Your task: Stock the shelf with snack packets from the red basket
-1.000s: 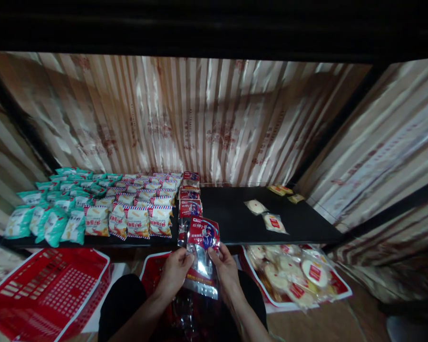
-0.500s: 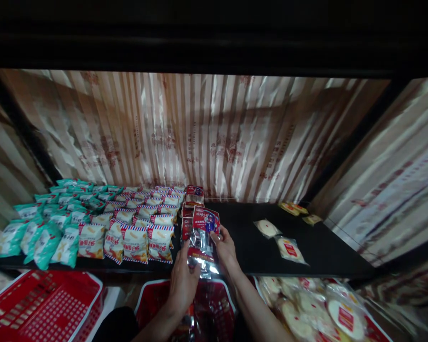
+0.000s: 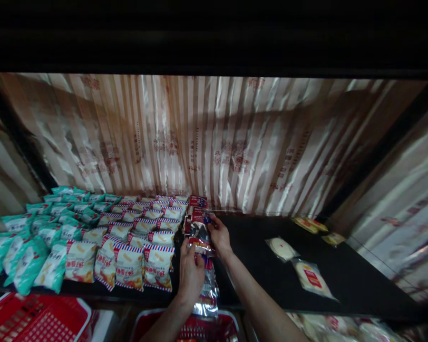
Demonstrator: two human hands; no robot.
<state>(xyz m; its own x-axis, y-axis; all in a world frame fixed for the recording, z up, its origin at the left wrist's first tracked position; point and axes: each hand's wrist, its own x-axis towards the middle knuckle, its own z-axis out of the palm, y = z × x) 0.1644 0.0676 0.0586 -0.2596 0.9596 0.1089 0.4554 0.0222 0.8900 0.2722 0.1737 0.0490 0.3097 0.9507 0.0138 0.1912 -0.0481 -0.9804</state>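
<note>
Below the front edge of the black shelf point(image 3: 253, 270) sit red baskets point(image 3: 66, 311). Over that edge the left hand point(image 3: 191, 270), half curled, grips a silver-and-red packet point(image 3: 207, 290), fingers at the near end of an upper packet point(image 3: 199, 231), whose right side the right hand point(image 3: 218, 235) holds, fingers nearly closed. Matching pouches point(image 3: 199, 202) reach toward the rear edge, pale snack bags point(image 3: 129, 267) on their left; a striped curtain point(image 3: 207, 133) hangs beyond.

The black shelf point(image 3: 251, 240) carries teal bags point(image 3: 50, 233) at its left end, then white bags point(image 3: 129, 267), a column of red packets point(image 3: 199, 203), two clear packets point(image 3: 311, 277) and yellow packets point(image 3: 306, 225) near the back right corner.
</note>
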